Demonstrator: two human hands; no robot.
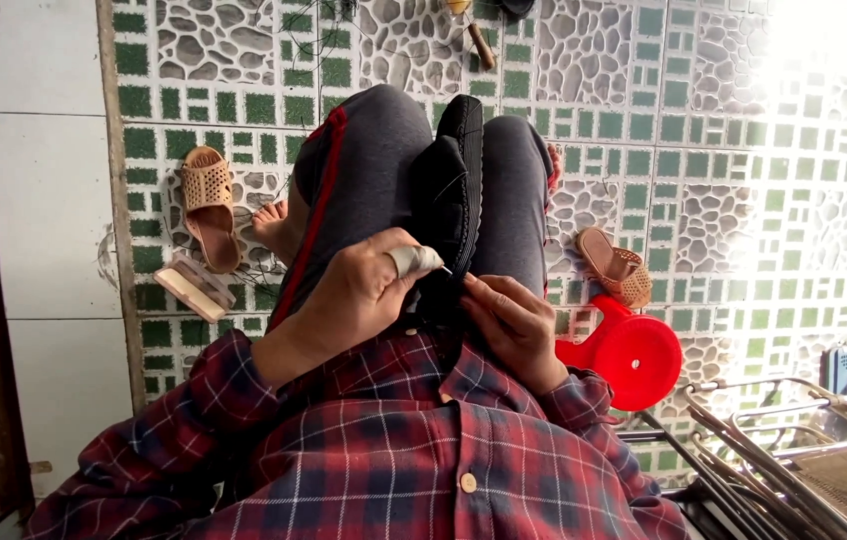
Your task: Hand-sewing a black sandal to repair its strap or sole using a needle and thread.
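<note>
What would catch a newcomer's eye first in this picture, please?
Probably the black shoe clamped upright between the person's knees at centre, with the left hand, a wrapped finger raised, and the right hand pinching at its near end. Next, the bright red stool at the right, and the tan sandal lying on the green patterned floor at the left.

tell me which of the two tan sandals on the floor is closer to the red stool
The tan sandal beside the person's right knee, almost touching the red stool. The other tan sandal lies across the legs, by the bare foot.
</note>
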